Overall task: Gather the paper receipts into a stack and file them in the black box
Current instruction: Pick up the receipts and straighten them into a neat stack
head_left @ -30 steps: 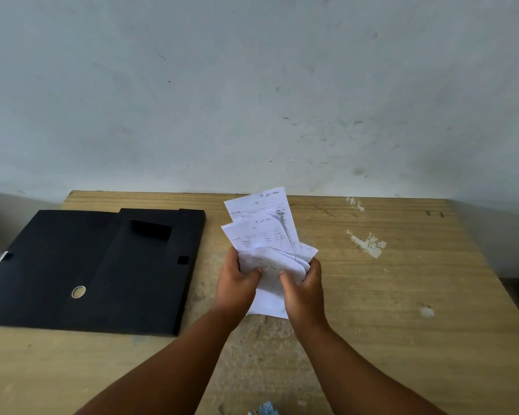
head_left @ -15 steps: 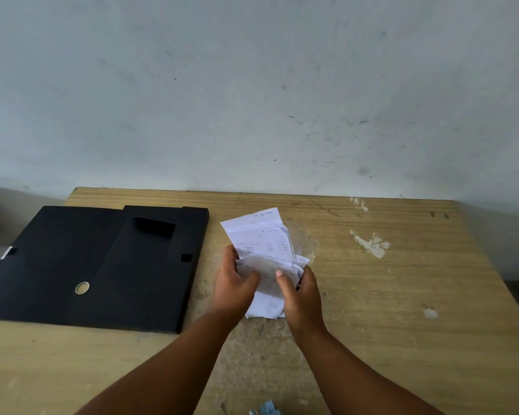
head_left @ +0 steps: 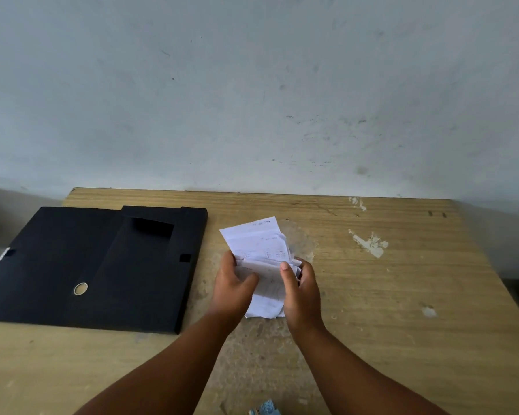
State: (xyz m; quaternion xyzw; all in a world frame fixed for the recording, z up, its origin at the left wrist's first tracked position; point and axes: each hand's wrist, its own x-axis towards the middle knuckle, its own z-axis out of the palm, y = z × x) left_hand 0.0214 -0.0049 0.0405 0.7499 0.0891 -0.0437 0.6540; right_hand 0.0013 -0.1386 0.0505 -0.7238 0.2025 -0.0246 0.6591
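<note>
Head view looks down on both hands gripping the receipts [head_left: 259, 253] between them, just above the table [head_left: 387, 295]. Left hand [head_left: 234, 287] wraps the bundle's left edge, thumb lying across the front sheet; right hand [head_left: 300, 290] clamps the right edge, thumb up on the paper and fingers curled behind. Both grips are closed on the paper, none of it lying loose on the wood that I can see.

Above the thumbs the sheets fan out unevenly, one corner poking up and left, others ruffled on the right. Below the palms a shorter sheet hangs down towards the person. That two-sided hold looks meant for squaring: pressing both edges inward lets the slips slide into line, and the bundle seems not yet tidy.

Left of the grip, near but apart, lies the box [head_left: 102, 265], flat on the table. A slot-like opening sits near its far edge; whether the lid is open I cannot tell. Filing is not yet done.
</note>
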